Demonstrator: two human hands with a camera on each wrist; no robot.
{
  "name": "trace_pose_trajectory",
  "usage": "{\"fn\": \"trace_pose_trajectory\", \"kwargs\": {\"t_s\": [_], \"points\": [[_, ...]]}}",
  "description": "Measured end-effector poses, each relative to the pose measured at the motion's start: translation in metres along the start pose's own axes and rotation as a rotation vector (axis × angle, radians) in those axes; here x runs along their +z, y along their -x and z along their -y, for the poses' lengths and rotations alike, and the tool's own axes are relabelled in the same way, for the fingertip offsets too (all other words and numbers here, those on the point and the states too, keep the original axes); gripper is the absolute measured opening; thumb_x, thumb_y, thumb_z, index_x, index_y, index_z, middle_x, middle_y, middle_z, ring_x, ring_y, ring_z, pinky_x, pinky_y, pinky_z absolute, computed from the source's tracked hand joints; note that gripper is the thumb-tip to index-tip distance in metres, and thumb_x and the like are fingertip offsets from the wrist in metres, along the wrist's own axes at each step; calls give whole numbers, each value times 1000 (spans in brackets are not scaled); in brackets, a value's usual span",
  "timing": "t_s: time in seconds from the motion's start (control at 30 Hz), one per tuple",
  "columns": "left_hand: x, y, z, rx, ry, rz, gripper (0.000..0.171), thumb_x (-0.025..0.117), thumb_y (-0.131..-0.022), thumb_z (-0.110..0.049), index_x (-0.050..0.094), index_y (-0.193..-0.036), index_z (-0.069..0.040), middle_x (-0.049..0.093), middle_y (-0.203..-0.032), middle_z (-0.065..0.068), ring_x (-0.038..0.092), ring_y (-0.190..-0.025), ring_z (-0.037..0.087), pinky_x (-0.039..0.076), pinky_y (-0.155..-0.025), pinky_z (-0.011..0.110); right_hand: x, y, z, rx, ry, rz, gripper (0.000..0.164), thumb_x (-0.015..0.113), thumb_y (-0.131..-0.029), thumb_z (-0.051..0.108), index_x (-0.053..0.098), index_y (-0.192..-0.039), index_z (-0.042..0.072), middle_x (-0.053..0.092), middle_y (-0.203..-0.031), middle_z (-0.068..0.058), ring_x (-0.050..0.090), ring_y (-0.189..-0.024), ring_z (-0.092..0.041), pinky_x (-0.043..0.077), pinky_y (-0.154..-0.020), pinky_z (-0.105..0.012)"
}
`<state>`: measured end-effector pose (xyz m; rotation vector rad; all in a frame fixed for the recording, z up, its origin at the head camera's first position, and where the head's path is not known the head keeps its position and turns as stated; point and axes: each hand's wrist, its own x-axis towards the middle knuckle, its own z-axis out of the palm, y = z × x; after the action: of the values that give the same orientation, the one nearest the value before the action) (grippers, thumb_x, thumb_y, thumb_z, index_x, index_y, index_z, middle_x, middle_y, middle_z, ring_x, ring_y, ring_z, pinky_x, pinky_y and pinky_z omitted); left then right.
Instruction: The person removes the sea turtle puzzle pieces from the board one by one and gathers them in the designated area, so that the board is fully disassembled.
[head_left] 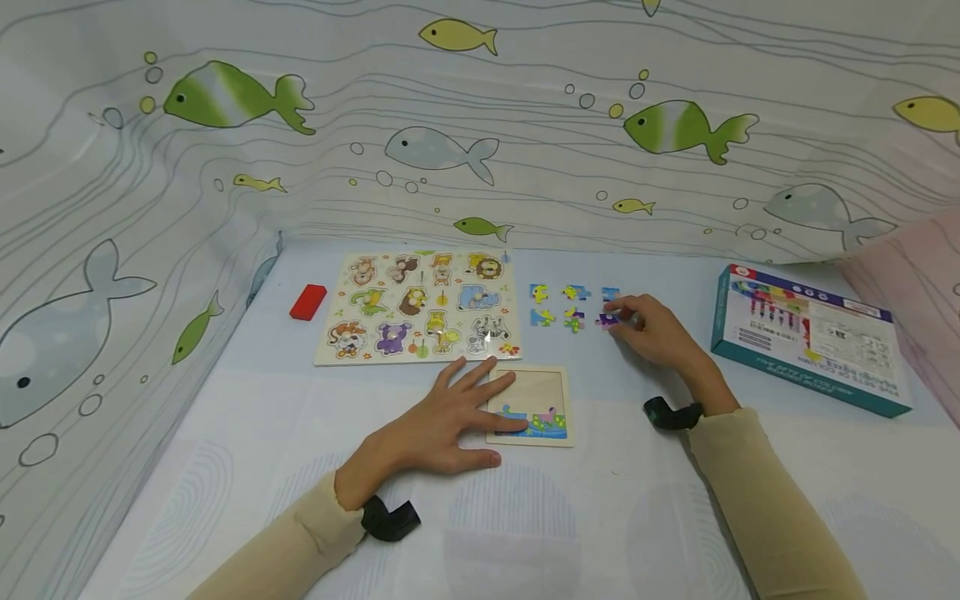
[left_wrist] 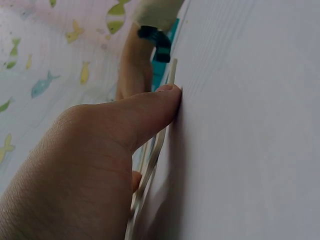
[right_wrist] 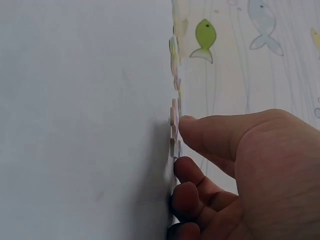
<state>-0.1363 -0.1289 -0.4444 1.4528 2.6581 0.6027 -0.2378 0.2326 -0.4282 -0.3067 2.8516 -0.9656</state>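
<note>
We list one square pale-wood puzzle tray at the left hand's three o'clock: lower part filled, upper bare, partly done by our reckoning. Outstanding: six loose multicoloured jigsaw pieces, tray's one o'clock. Left: fingers spread, resting on tray. Right hand: curved at the rightmost pieces; grip, we cannot tell.

Fish-print drape, pale table cover

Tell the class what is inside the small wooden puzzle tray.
Colourful puzzle pieces line the near side of the tray, with bare wood beyond them. The left grip, fingers spread, covers parts of the tray's left side; what lies directly beneath cannot be seen.
</note>
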Motion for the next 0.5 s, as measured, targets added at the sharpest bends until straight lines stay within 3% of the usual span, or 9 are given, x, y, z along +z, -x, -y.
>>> {"fn": "trace_pose_trajectory", "kwargs": {"t_s": [0.5], "points": [[-2, -1, -1, 2, -10, -1, 49, 61, -94, -53, 60, -142, -40, 31, -167, 10, 15, -159, 39, 10, -121, 70, 0, 1, 2, 32, 0, -4, 31, 62, -100, 19, 64, -129, 8, 61, -101, -14, 51, -88, -26, 42, -73, -35]]}}
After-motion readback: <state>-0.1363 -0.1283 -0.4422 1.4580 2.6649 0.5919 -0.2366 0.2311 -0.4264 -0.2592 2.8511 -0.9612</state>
